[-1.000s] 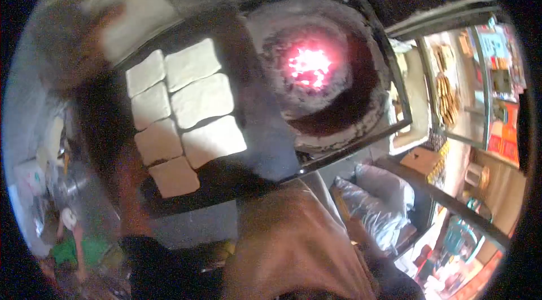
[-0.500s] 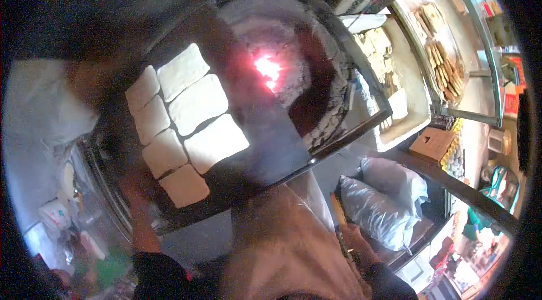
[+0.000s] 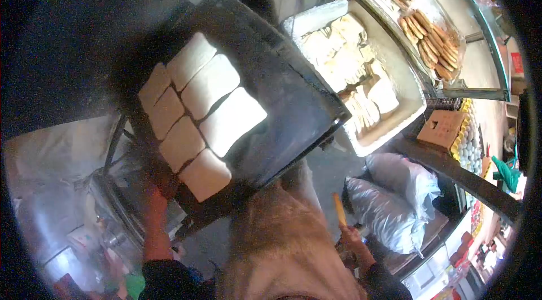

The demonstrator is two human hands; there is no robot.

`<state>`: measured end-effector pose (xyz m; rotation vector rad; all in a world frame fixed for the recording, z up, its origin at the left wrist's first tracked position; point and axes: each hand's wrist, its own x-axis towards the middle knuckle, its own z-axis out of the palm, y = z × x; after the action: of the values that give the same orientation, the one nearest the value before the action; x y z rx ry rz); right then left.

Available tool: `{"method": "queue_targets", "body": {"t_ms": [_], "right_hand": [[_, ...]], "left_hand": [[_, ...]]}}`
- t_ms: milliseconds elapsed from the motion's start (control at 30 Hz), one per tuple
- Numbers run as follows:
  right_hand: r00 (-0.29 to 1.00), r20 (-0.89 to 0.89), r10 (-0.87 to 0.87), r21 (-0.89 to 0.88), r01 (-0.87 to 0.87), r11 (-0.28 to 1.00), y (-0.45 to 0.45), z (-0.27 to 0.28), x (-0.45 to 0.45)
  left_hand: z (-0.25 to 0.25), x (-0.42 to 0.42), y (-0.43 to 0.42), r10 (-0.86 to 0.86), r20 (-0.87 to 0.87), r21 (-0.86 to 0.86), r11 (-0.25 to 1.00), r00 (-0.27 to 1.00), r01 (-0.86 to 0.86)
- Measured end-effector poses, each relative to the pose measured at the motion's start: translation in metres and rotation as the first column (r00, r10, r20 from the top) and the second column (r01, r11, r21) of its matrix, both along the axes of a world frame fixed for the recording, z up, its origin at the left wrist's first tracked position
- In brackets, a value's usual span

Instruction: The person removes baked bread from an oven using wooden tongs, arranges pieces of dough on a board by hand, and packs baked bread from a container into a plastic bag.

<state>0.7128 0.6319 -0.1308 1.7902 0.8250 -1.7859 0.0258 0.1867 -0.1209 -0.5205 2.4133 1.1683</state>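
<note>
A dark griddle plate (image 3: pixel 288 114) carries several flat white dough pieces (image 3: pixel 209 88), laid in two rows. At its near left edge, my left hand (image 3: pixel 161 184) is closed on the plate; the fingers lie in deep shadow. My right hand (image 3: pixel 353 236) hangs low beside my apron (image 3: pixel 276 232), away from the griddle. Its fingers wrap round a light wooden stick or handle (image 3: pixel 339 209), whose upper end sticks out; the lower part is hidden by the hand.
Right of the griddle stands a white foam box (image 3: pixel 418 99) of flat breads. Beyond it are long fried dough sticks (image 3: pixel 435 43) in a glass case. Silvery plastic bags (image 3: pixel 389 209), a cardboard box (image 3: pixel 443 128) and egg trays (image 3: pixel 468 142) sit to the right.
The griddle plate with its dough pieces has shifted right, and the glowing fire pit is now out of sight. My left hand moved with it. My right hand still holds the wooden stick, now showing more.
</note>
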Motion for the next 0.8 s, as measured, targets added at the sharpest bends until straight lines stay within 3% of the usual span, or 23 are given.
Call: {"method": "queue_targets", "body": {"t_ms": [33,100,133,167,200,233,267,333,400,433,500,533,600,667,767,800], "right_hand": [[1.0,-0.003,0.004,0.003,-0.004,1.0,-0.001,-0.003,0.007],[0.956,-0.244,0.162,0.255,-0.098,0.962,-0.015,-0.027,0.037],[0.923,-0.31,0.226,0.345,-0.112,0.932,-0.023,-0.043,0.055],[0.917,-0.252,0.31,0.403,-0.192,0.895,-0.029,-0.067,0.074],[0.907,-0.224,0.356,0.428,-0.237,0.872,-0.028,-0.069,0.075],[0.895,-0.194,0.401,0.452,-0.281,0.846,-0.027,-0.069,0.074],[0.917,-0.155,0.368,0.452,-0.265,0.852,-0.02,-0.054,0.057],[0.936,-0.119,0.332,0.466,-0.243,0.851,-0.012,-0.03,0.023],[0.967,-0.227,-0.116,0.257,0.175,0.951,-0.016,-0.019,0.003],[0.965,-0.232,-0.123,0.27,0.186,0.945,-0.019,-0.013,-0.008],[0.986,-0.06,-0.155,0.172,0.164,0.971,-0.026,-0.002,-0.023],[0.981,-0.065,-0.18,0.194,0.19,0.962,-0.035,-0.001,-0.025],[0.987,0.041,0.154,0.355,-0.159,0.921,-0.059,0.004,-0.024],[0.992,0.097,0.074,0.407,-0.108,0.907,-0.089,0.031,-0.036],[0.981,0.183,0.058,0.438,-0.134,0.889,-0.147,0.052,-0.03],[0.97,0.217,0.109,0.438,-0.197,0.877,-0.164,0.056,-0.025]], "left_hand": [[0.0,0.002,0.018,-0.063,0.0,0.0,0.998,0.998,0.063],[0.006,0.006,0.046,-0.195,-0.01,0.023,0.98,0.981,0.195],[0.009,0.006,0.058,-0.182,0.046,0.205,0.964,0.982,0.169],[0.013,0.009,0.071,-0.137,0.142,0.429,0.901,0.98,0.064],[0.019,0.013,0.083,-0.009,0.28,0.628,0.758,0.96,-0.176],[0.027,0.017,0.096,0.096,0.449,0.722,0.546,0.888,-0.425],[0.034,0.02,0.111,0.139,0.317,0.647,0.691,0.938,-0.321],[0.054,0.028,0.149,0.152,0.169,0.546,0.808,0.974,-0.221],[0.074,0.032,0.18,0.405,0.271,0.518,0.703,0.873,-0.487],[0.073,0.03,0.177,0.392,0.273,0.531,0.7,0.879,-0.477],[0.066,0.026,0.174,0.354,0.371,0.617,0.597,0.858,-0.513],[0.056,0.023,0.162,0.323,0.378,0.631,0.597,0.868,-0.496],[0.037,0.019,0.153,0.262,0.34,0.66,0.618,0.903,-0.427],[0.072,0.032,0.16,0.158,0.305,0.72,0.608,0.939,-0.336],[0.091,0.049,0.124,0.099,0.245,0.667,0.705,0.965,-0.242],[0.096,0.055,0.114,0.131,0.164,0.532,0.823,0.978,-0.199]]}}
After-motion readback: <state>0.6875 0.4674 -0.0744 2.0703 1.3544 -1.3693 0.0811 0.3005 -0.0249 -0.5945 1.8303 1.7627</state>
